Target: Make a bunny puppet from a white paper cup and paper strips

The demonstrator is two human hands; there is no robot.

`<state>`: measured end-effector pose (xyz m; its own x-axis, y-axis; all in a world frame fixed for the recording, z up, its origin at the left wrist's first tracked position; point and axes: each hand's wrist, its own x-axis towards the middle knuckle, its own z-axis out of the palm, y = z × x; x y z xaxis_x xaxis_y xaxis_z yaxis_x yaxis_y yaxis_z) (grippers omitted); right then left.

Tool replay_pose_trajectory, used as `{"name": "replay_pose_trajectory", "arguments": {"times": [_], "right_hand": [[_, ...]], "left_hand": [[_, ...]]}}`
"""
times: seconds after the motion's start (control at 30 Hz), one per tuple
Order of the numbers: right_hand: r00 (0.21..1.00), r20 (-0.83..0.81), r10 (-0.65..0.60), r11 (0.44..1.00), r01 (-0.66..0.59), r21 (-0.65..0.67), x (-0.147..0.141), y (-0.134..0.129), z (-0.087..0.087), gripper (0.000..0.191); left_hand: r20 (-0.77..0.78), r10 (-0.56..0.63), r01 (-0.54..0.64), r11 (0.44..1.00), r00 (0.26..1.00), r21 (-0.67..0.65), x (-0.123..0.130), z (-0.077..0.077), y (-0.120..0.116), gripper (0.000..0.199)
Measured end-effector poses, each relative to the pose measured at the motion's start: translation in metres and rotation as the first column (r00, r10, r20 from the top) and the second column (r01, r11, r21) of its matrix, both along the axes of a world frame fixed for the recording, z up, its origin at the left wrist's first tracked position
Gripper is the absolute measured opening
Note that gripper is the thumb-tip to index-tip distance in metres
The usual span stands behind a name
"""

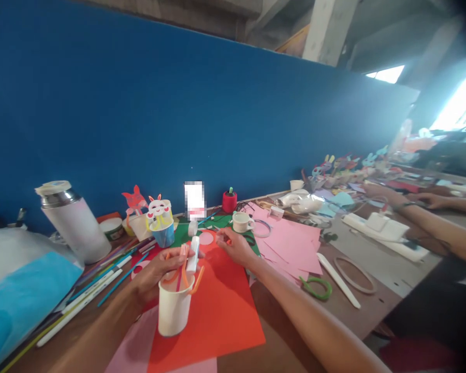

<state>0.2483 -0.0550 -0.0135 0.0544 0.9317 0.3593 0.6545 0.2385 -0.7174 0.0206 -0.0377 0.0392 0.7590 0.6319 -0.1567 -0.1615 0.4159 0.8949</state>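
A white paper cup (pixel 174 310) stands on a red sheet of paper (pixel 233 316), with bent orange strips (pixel 197 281) rising from its mouth. My left hand (pixel 161 267) is just behind the cup's rim, its fingers closed around an orange strip and a white tube-like piece (pixel 193 255). Whether it also touches the cup is hidden. To the right, over the far part of the red sheet, my right hand (pixel 236 247) is closed in a pinch; what lies between its fingertips is too small to make out. A pale pink paper circle (pixel 206 238) lies between my hands.
Markers (pixel 85 295) and a thermos (pixel 75 223) stand or lie left. Behind are a blue decorated cup (pixel 163 234), a small white cup (pixel 243 221) and a red pot (pixel 229 201). Pink sheets (pixel 287 241), green scissors (pixel 318 288) and a power strip (pixel 384 235) lie right, near another person's arms (pixel 431 217).
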Motion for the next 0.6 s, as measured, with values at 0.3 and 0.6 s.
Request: {"name": "replay_pose_trajectory", "arguments": {"times": [0.3,0.6], "right_hand": [[0.662,-0.660,0.355,0.838,-0.539,-0.090,-0.008,-0.007,0.007,0.033],[0.678,-0.637,0.366,0.847,-0.527,-0.075,-0.012,-0.006,0.002,0.026]], "left_hand": [[0.034,-0.202,0.203,0.979,0.979,-0.029,-0.001,-0.021,0.004,0.016],[0.088,-0.237,0.246,0.964,0.967,-0.101,0.000,-0.027,0.006,0.013]]}}
